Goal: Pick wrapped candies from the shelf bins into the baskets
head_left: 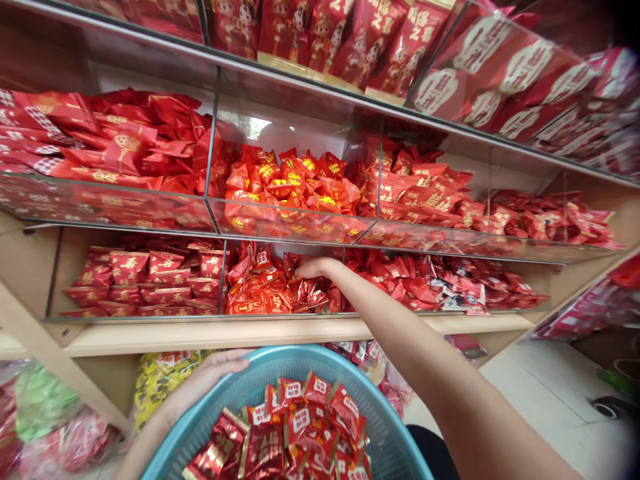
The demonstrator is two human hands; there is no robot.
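A teal plastic basket (400, 427) with red packets (305, 427) in it is at the bottom centre. My left hand (225, 367) lies over its upper left rim, the fingers wrapped on the edge. My right hand (319, 268) reaches into the lower shelf bin, among small shiny red packets (307, 293). Its fingertips are hidden among the packets, so what they hold, if anything, does not show. Left of that hand lie brighter red packets (260, 293) in the same bin.
Clear-fronted bins of red packets (295, 183) fill the shelf above. A wooden shelf edge (200, 335) runs between bins and basket. Yellow bags (163, 383) lie below left, pink and green bags (45, 400) farther left. Tiled floor (540, 380) shows at right.
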